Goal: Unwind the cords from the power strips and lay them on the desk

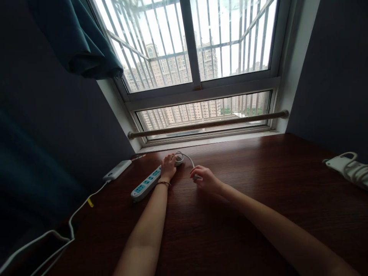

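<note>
A white power strip [146,187] with blue socket faces lies on the dark reddish-brown tabletop [258,168], slanting away from the person; any printing on its faces is too small to read. The left hand [169,167], a bracelet [163,183] at its wrist, covers the strip's far end, fingers bent at the coiled cord [179,162] just beyond that end. How tightly this grip is closed, I cannot tell. To the right of the power strip, the right hand [204,179] has its grip closed around a grey plug [197,177], and a loop of cord arcs from the coil to it. Left of the strip sits a white box [117,170], its markings illegible, with a white cable [83,205] carrying a yellow tag [90,202]. Well to the strip's right is a white block [346,168] wrapped in cord. Beyond the strip are a horizontal rail [207,125] and a barred window [198,78].
</note>
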A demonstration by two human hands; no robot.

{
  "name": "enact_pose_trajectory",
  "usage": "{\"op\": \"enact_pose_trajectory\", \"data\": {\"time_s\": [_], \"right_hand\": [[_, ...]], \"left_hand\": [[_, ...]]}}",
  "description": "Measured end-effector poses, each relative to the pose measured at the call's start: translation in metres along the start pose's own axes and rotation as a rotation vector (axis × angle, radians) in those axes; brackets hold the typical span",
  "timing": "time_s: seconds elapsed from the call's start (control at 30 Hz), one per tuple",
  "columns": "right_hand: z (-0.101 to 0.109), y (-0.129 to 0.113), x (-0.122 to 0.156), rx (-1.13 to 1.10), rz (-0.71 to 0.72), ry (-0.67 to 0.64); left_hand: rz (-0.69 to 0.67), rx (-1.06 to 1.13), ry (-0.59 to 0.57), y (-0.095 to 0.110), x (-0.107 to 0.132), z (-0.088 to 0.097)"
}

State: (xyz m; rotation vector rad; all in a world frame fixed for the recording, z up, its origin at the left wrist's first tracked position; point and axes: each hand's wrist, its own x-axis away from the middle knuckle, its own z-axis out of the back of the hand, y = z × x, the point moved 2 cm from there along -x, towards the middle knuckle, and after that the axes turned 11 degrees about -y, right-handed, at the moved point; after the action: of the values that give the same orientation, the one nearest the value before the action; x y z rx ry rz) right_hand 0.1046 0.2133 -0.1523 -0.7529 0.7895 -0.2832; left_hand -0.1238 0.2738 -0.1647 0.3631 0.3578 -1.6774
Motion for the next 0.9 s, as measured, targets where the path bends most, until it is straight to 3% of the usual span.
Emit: {"op": "enact_pose_trajectory", "data": {"time_s": [0.13, 0.27, 0.47, 0.63, 0.73, 0.83, 0.9], "right_hand": [[-0.043, -0.024, 0.007, 0.122, 0.105, -0.262], [-0.055, -0.029, 0.012, 0.374, 0.134, -0.389], [-0.046, -0.023, 0.015, 0.745, 0.05, -0.268], [-0.052, -0.013, 0.014, 0.68, -0.167, -0.307], [-0.055, -0.004, 0.006, 0.634, -0.237, -0.28], [-0.058, 0.005, -0.014, 0.603, -0.32, -0.228], [-0.062, 0.012, -0.034, 0.588, -0.38, -0.193]], "left_hand": [[0.011, 0.061, -0.006, -0.004, 0.003, -0.005], [0.018, 0.129, -0.025, -0.002, 0.005, -0.008], [0.136, 0.228, -0.072, -0.013, -0.005, 0.011], [0.238, 0.206, -0.196, -0.025, -0.013, 0.047], [0.343, 0.143, -0.34, -0.029, 0.005, 0.055], [0.471, 0.058, -0.501, -0.034, 0.04, 0.055], [0.527, 0.0, -0.549, -0.039, 0.064, 0.054]]}}
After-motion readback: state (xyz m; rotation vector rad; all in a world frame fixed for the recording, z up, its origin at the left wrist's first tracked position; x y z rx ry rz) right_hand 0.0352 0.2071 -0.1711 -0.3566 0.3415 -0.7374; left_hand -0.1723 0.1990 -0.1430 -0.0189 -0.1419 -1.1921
